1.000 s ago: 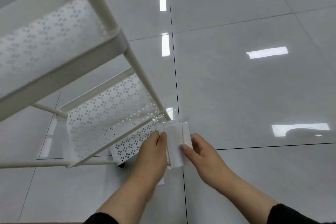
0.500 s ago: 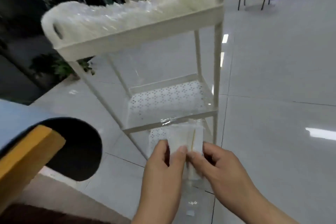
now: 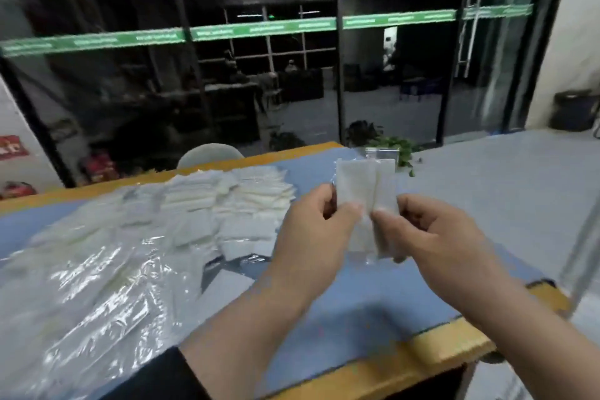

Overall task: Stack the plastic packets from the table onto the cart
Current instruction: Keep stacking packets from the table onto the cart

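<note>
Plastic packets (image 3: 366,201) between both hands

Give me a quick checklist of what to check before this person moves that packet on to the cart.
1. Left hand pinches the plastic packet: ok.
2. Right hand pinches its other side: ok.
3. Packet held clear above the blue table: ok.
4. Cart in sight to aim for: not ok, it is out of this view.
5. More packets waiting in the pile on the table: ok.
6. Packet sealed and undamaged: cannot tell, the picture is blurred.
</note>
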`<move>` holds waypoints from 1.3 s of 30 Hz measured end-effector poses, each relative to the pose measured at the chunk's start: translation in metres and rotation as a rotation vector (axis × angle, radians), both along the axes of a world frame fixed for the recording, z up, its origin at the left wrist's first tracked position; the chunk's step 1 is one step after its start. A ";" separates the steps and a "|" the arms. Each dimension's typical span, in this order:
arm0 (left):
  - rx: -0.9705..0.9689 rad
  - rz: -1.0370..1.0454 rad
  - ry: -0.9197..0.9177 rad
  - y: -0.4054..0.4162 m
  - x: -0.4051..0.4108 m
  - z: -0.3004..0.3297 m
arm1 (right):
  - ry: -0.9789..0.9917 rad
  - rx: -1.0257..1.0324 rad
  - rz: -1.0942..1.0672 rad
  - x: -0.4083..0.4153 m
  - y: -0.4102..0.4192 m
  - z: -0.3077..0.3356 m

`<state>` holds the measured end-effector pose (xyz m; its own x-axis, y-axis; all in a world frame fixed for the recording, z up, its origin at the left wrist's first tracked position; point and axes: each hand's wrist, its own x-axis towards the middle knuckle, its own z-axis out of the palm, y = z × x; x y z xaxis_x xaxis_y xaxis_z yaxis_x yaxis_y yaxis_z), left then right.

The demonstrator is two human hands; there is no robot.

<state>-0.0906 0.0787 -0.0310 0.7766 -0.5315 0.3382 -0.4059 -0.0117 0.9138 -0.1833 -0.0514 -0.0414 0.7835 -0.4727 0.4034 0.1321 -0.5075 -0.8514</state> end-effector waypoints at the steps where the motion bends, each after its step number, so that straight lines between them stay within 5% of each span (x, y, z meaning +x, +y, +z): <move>1: 0.002 0.039 -0.004 0.015 0.021 0.003 | 0.013 0.000 0.045 0.027 0.008 0.003; 8: -0.131 0.345 0.200 0.084 0.127 -0.017 | 0.317 -0.250 0.215 0.198 0.040 0.005; 16: -0.159 0.606 0.264 0.105 0.167 -0.046 | 0.887 -0.596 0.316 0.207 0.012 -0.021; 30: -0.181 0.614 0.034 0.108 0.170 -0.047 | 0.928 -0.734 0.294 0.195 0.031 -0.015; 39: -0.190 0.622 0.030 0.110 0.167 -0.045 | 0.847 -0.553 0.378 0.183 0.002 -0.012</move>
<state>0.0761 0.1884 -0.0758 0.9305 0.0871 0.3559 -0.3503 -0.0731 0.9338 -0.0008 -0.0491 -0.0535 0.9650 -0.0601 -0.2553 -0.1631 -0.8999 -0.4045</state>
